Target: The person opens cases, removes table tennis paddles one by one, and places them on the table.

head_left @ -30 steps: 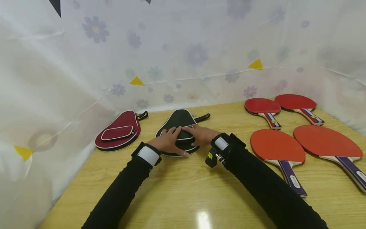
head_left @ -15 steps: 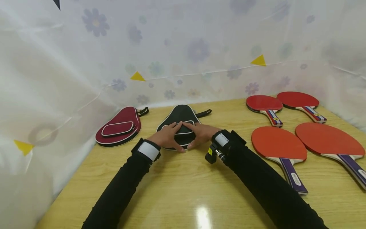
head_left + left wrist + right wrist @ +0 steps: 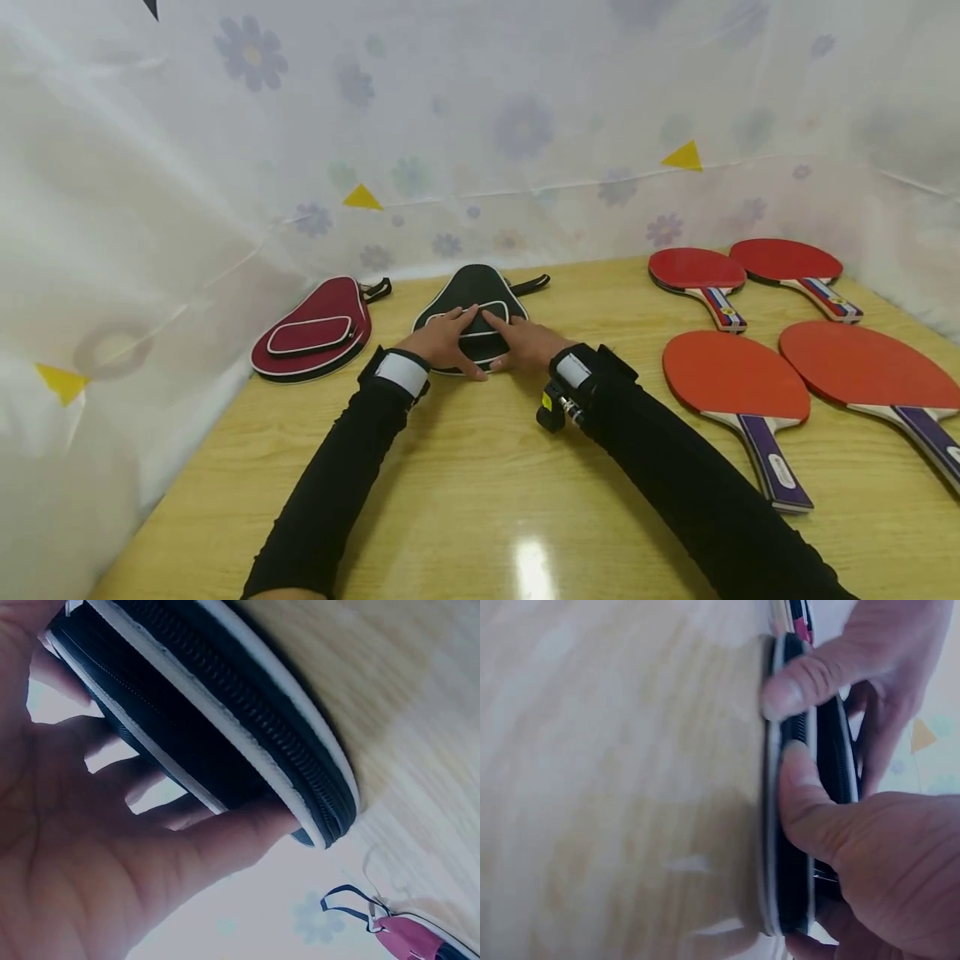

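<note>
A black table tennis bat case [image 3: 472,285] with white piping lies on the wooden table, its strap at the back right. Over its near left part rests my left hand [image 3: 446,340], fingers spread across the small front pocket. My right hand [image 3: 531,343] lies on the near right part. In the right wrist view both thumbs touch the zipped side [image 3: 787,889] of the case. The left wrist view shows my left thumb [image 3: 247,832] extended along that edge and the fingers partly hidden behind the pocket.
To the left lies a dark red bat case [image 3: 330,304] with a black strap. Two red bats [image 3: 696,268] lie at the back right, and two orange-red bats [image 3: 731,375] with purple handles nearer. A white flowered sheet [image 3: 517,167] hangs behind the table.
The black case has slid slightly away toward the back of the table, both hands moving with it. The red case and the bats stay put; the head view has tilted slightly.
</note>
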Demonstrator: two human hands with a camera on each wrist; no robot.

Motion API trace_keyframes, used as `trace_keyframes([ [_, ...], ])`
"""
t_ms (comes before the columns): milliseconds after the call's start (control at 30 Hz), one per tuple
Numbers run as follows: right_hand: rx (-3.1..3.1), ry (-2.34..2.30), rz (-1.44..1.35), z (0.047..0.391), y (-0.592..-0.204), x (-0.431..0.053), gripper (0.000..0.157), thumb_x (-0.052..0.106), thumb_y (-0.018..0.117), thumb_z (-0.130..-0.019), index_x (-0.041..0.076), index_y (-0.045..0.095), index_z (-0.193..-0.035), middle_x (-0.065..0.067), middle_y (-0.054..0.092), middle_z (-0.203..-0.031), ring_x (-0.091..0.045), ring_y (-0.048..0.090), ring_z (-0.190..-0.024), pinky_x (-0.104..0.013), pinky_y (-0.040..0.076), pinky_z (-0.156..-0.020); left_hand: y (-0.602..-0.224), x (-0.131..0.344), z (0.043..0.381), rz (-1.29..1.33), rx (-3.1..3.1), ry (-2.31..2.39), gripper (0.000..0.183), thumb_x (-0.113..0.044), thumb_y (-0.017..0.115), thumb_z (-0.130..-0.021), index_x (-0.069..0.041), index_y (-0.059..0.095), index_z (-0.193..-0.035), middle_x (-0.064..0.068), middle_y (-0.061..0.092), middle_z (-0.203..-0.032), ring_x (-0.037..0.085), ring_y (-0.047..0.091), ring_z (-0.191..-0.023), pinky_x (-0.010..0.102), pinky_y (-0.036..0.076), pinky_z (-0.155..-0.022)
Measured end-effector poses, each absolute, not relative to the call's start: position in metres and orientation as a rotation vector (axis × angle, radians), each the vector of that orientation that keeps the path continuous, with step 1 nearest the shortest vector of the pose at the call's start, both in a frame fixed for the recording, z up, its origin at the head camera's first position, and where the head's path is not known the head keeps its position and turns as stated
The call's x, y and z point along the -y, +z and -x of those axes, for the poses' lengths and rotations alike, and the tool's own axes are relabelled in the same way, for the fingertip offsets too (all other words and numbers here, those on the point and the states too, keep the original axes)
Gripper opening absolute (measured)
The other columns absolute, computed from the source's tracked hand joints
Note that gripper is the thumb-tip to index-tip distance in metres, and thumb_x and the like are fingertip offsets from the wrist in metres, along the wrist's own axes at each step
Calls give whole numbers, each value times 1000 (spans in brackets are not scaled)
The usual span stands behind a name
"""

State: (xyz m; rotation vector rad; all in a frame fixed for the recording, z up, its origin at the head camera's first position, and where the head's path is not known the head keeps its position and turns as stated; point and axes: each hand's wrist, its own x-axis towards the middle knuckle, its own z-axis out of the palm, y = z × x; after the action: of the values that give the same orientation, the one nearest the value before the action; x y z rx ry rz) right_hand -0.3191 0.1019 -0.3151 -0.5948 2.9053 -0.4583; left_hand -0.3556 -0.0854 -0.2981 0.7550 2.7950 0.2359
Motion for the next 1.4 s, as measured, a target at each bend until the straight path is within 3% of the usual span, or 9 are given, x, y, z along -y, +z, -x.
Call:
trace_keyframes([
  [400, -3002, -468, 619, 311, -319, -102, 75, 24, 68, -98, 0, 29, -158, -32, 42, -148, -43, 50, -131, -51, 43, -106, -301, 80, 360, -719, -2771, 221, 107, -46, 81, -85, -25, 13, -164, 18, 5, -168, 50, 9, -150, 64, 23, -115],
  [567, -3073, -481, 587, 305, -313, -112, 66, 13, 68, -97, -2, 37, -153, -33, 47, -141, -44, 54, -124, -53, 48, -99, -305, 61, 352, -697, -2846, 245, 100, -51, 73, -89, -11, 19, -163, 20, 10, -167, 54, 10, -148, 64, 21, -116],
  [700, -3169, -534, 516, 299, -303, -119, 56, 4, 62, -94, -3, 44, -147, -34, 50, -135, -49, 56, -117, -59, 49, -94, -306, 45, 348, -667, -2952, 270, 101, -55, 71, -89, -2, 23, -160, 24, 20, -163, 61, 18, -143, 65, 25, -114],
  [967, -3181, -580, 458, 296, -303, -127, 50, 10, 56, -99, -4, 45, -146, -34, 49, -137, -51, 53, -121, -62, 46, -96, -308, 41, 345, -487, -2999, 317, 103, -58, 72, -87, -10, 21, -162, 22, 23, -163, 61, 24, -142, 68, 35, -106],
  [1400, -3142, -522, 320, 302, -311, -129, 55, 14, 57, -99, 1, 40, -150, -31, 46, -141, -49, 52, -123, -61, 46, -97, -311, 55, 356, -461, -2985, 339, 106, -59, 73, -85, -13, 19, -163, 21, 20, -165, 60, 20, -143, 71, 33, -105],
])
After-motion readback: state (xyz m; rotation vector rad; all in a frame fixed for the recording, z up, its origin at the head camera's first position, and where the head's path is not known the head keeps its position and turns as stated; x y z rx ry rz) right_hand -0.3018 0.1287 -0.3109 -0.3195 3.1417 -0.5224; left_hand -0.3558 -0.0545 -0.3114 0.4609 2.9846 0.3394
